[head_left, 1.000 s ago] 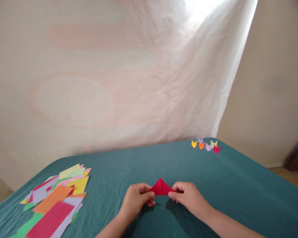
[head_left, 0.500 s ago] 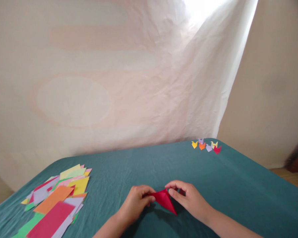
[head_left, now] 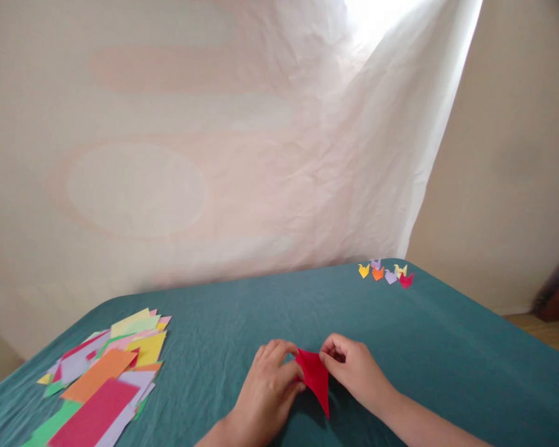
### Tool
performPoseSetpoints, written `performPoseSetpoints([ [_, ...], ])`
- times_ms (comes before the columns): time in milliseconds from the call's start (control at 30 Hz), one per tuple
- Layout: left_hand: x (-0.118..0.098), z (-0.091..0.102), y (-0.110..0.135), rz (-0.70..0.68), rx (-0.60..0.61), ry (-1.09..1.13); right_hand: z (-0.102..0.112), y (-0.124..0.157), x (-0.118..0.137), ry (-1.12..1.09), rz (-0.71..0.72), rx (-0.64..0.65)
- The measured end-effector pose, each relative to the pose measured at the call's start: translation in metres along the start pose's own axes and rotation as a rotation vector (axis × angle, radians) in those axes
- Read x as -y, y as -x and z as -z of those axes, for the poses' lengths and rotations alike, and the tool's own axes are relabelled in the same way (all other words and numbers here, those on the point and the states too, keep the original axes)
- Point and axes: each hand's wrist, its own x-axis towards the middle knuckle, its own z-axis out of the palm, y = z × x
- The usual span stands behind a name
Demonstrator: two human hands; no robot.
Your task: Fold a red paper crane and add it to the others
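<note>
A red piece of folded paper (head_left: 316, 375) is held between both hands just above the cloth, one sharp point hanging toward me. My left hand (head_left: 272, 385) grips its left edge, fingers curled, with part of the paper hidden behind them. On the other side, the thumb and forefinger of my right hand (head_left: 351, 369) pinch the paper's upper right corner. Both hands are closed on the same paper.
A loose pile of coloured paper sheets (head_left: 100, 375) lies on the left of the green cloth-covered table (head_left: 223, 323). Several small folded paper birds (head_left: 390, 277) stand at the far right corner. A pale sheet (head_left: 261, 174) hangs behind the table.
The red paper has turned so its point hangs more steeply toward me. My left hand has moved right and rolled over; my right hand now pinches the upper right corner.
</note>
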Motion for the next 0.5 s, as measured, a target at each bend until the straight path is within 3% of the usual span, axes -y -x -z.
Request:
performPoseSetpoints([
  [133,0.016,-0.005,0.001,0.109,-0.015,-0.027,0.004,-0.002,-0.006,0.056,0.035,0.039],
  [300,0.022,-0.007,0.001,0.206,-0.004,0.03,0.015,0.003,0.008,0.065,0.139,0.164],
  [500,0.022,-0.008,-0.003,0.304,-0.056,0.256,0.012,0.007,0.012,0.066,0.163,0.196],
])
